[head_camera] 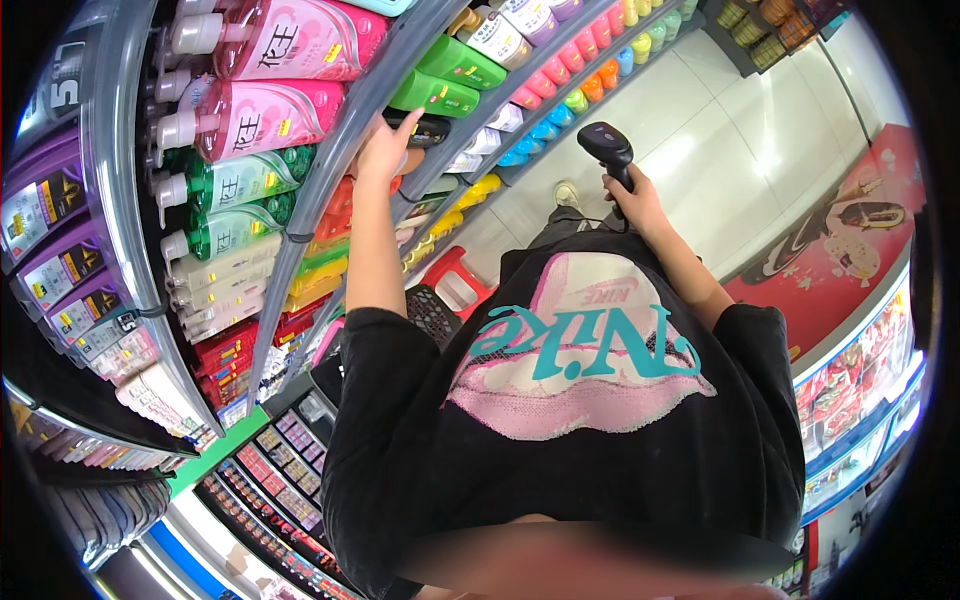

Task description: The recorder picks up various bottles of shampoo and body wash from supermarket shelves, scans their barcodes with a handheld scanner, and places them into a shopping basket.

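My left hand [385, 152] reaches in among the bottles on a shelf at the left. Its thumb points up beside a dark bottle [424, 130] lying below two green bottles [435, 93] in the picture. The fingers are partly hidden at the shelf edge, so I cannot tell whether they grip that bottle. In my right hand [637, 196] is a black handheld barcode scanner [606, 146], held by its handle over the aisle. A thin dark cable shows near the handle's lower end.
Pink pump bottles [289, 112] and green pump bottles [247, 176] fill the shelf nearer me. A grey shelf edge [330, 161] runs between the rows. By my legs is a red plastic object [457, 281]. A freezer cabinet [847, 247] with ice-cream pictures stands on the right.
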A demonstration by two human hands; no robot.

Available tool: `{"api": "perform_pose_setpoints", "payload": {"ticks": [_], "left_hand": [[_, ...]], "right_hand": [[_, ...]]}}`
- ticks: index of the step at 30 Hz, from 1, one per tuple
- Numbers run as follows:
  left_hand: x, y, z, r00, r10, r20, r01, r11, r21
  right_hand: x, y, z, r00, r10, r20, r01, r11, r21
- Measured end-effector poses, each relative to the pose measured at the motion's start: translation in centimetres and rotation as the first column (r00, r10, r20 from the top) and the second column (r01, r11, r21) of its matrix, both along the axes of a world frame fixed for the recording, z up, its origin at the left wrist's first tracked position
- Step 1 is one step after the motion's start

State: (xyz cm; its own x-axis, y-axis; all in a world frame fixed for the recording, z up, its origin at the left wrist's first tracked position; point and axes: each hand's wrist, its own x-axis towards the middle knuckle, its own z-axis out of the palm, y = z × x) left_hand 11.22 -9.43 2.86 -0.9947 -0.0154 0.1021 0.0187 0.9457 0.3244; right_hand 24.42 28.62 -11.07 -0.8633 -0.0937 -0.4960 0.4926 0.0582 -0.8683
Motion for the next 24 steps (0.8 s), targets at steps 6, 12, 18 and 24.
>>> {"api": "perform_pose_setpoints", "payload": {"ticks": [6,12,18,24], "left_hand": [[-3.2,-1.1,-2.4,0.993,0.025,0.116,-0.041,0.99,0.136],[-2.6,-1.1,-2.4,0.979,0.053,0.199,-0.111,0.951,0.289],[-2.6,-0.4,-1.1,0.994,-0.032,0.102,0.015,0.987,0.163],[-4.2,6.0,2.1,0.972,-0.148,0.182,0.103,0.966,0.236]], "right_hand": [[-0.4,0.2,-0.3,1.0,0.016,-0.013,-0.017,0.999,-0.029],[-0.4,0.7,-0.5,1.0,0.024,-0.003,-0.024,1.0,0.015],[0.0,1.0,-1.4,1.0,-0.005,0.014,0.005,0.999,0.036],[0.4,1.3,-1.3,0.999,-0.041,0.023,0.04,0.999,0.036]]}}
